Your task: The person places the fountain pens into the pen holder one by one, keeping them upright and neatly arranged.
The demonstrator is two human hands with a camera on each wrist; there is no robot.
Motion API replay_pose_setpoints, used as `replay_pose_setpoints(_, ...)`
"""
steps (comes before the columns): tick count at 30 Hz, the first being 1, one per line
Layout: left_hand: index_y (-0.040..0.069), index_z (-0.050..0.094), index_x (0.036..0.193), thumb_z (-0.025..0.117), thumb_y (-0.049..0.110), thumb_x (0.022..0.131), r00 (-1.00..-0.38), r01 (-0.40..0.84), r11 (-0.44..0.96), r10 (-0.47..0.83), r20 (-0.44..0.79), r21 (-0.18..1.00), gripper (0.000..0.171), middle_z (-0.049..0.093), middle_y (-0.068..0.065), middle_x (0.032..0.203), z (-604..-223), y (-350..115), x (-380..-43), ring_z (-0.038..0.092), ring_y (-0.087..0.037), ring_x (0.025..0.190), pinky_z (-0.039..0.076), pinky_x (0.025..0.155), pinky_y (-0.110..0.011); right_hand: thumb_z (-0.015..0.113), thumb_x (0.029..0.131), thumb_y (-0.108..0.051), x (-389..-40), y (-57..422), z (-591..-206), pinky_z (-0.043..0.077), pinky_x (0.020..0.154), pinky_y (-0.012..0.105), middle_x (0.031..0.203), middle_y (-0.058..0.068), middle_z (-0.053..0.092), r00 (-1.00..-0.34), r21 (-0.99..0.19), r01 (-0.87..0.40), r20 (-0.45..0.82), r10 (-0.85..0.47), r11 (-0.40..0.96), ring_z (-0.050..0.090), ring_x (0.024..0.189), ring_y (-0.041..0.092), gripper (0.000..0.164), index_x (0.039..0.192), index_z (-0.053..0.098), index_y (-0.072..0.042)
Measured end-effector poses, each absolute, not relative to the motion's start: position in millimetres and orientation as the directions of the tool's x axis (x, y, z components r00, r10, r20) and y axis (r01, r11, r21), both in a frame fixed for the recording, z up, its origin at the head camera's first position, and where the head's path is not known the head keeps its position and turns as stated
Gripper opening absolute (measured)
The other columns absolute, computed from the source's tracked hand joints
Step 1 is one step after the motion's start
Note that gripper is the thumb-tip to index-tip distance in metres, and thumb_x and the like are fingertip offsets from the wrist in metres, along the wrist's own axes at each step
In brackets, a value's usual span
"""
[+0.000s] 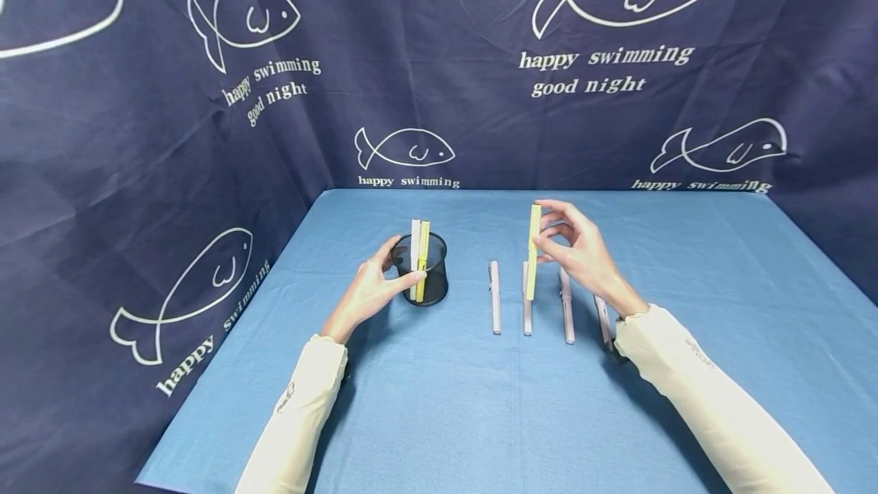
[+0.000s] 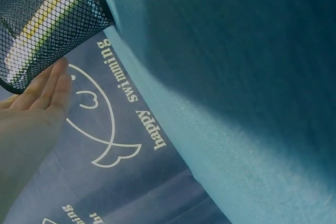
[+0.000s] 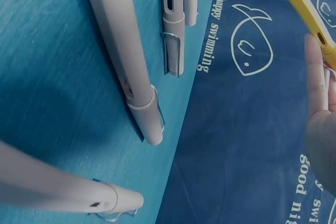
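Note:
A black mesh pen holder (image 1: 437,274) stands upright on the blue cloth, with my left hand (image 1: 366,292) around its left side, thumb in front and fingers behind. Inside it stand a white pen (image 1: 414,235) and a yellow pen (image 1: 424,236); the left wrist view shows them through the mesh. My right hand (image 1: 581,250) pinches another yellow pen (image 1: 533,269) between thumb and fingers, holding it nearly upright over the row of pens. Below it lie several pale capped pens with metal clips (image 3: 118,40), side by side; the right forearm partly covers the rightmost one (image 1: 602,315).
A blue cloth (image 1: 439,402) covers the table. Dark blue curtains (image 1: 480,120) printed with white fish and lettering hang behind it and along its left side. The row of pale pens lies to the right of the pen holder, with a gap between.

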State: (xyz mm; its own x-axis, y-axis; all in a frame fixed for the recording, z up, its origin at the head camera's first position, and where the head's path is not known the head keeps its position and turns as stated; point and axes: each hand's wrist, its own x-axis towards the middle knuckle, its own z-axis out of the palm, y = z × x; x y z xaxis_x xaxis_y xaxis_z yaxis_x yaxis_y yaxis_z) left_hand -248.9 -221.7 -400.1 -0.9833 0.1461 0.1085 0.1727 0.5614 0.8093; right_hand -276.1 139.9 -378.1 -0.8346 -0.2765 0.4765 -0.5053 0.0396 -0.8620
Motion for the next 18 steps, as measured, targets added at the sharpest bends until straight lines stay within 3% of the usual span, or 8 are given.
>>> replay_pose_setpoints(7, 0.013, 0.034, 0.162, 0.079, 0.051, 0.089, -0.983, 0.174, 0.557, 0.142, 0.113, 0.812, 0.094, 0.058, -0.013, 0.144, -400, -220, -248, 0.054, -0.034, 0.132, 0.042, 0.107, -0.056, 0.064, 0.098, 0.007, -278, 135, -379, 0.061, 0.068, 0.04, 0.111, 0.02, 0.053, -0.824, -0.856, -0.516, 0.488, -0.289, 0.028, 0.063, 0.095, 0.02, 0.052, 0.147, 0.048, 0.005)
replay_pose_setpoints(13, 0.015, 0.035, 0.162, 0.079, 0.05, 0.089, -0.983, 0.178, 0.56, 0.143, 0.118, 0.809, 0.092, 0.06, -0.013, 0.142, -400, -221, -248, 0.055, -0.034, 0.132, 0.042, 0.107, -0.056, 0.066, 0.097, 0.008, -279, 131, -379, 0.061, 0.067, 0.041, 0.112, 0.02, 0.053, -0.82, -0.851, -0.524, 0.498, -0.284, 0.021, 0.063, 0.095, 0.019, 0.053, 0.147, 0.05, 0.003)
replay_pose_setpoints(18, 0.015, 0.035, 0.162, 0.079, 0.05, 0.089, -0.983, 0.177, 0.561, 0.145, 0.115, 0.809, 0.092, 0.06, -0.013, 0.143, -400, -221, -248, 0.055, -0.034, 0.132, 0.041, 0.107, -0.056, 0.062, 0.094, 0.017, -280, 128, -381, 0.061, 0.064, 0.037, 0.11, 0.02, 0.051, -0.82, -0.85, -0.527, 0.508, -0.263, -0.002, 0.063, 0.093, 0.013, 0.055, 0.146, 0.05, 0.004)
